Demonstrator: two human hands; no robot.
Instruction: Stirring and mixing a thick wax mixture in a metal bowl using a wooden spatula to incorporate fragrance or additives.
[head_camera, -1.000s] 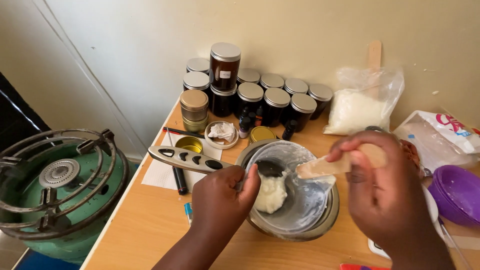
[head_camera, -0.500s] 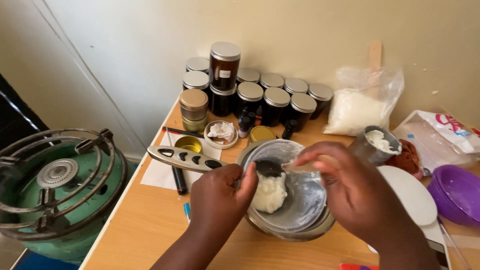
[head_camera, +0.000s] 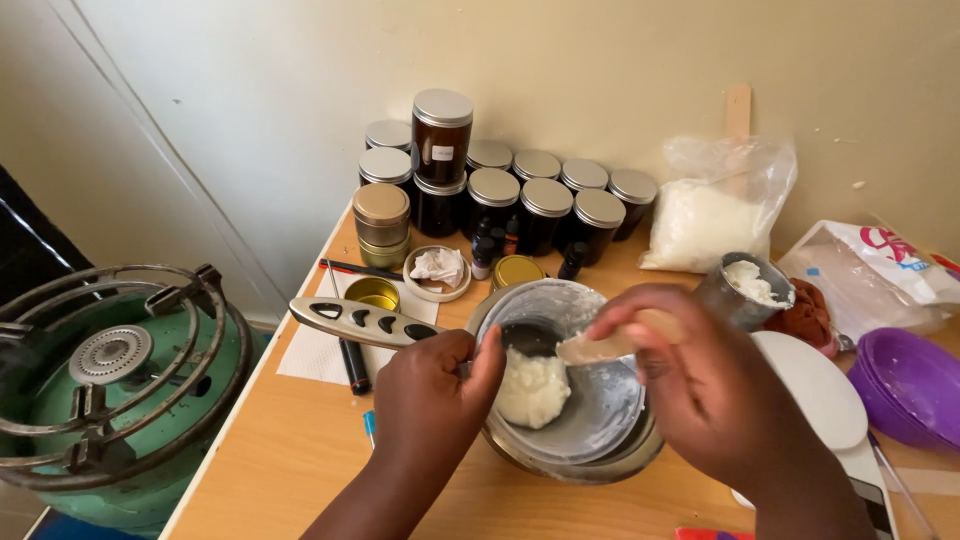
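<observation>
The left hand (head_camera: 432, 385) was closed on the slotted metal handle (head_camera: 365, 322) of a spoon-like tool reaching into the steel bowl (head_camera: 572, 455) on the tabletop (head_camera: 290, 460); the right hand (head_camera: 715, 385) gripped a flat wooden stick (head_camera: 610, 345), its tip over the white, waxy lump (head_camera: 532, 390) in the bowl's left half; scraping cleanly probably wanted the tool held steady and the stick drawn flat along it, above the bowl; beyond stood dark jars (head_camera: 545, 205) and a bag of white flakes (head_camera: 715, 205).
</observation>
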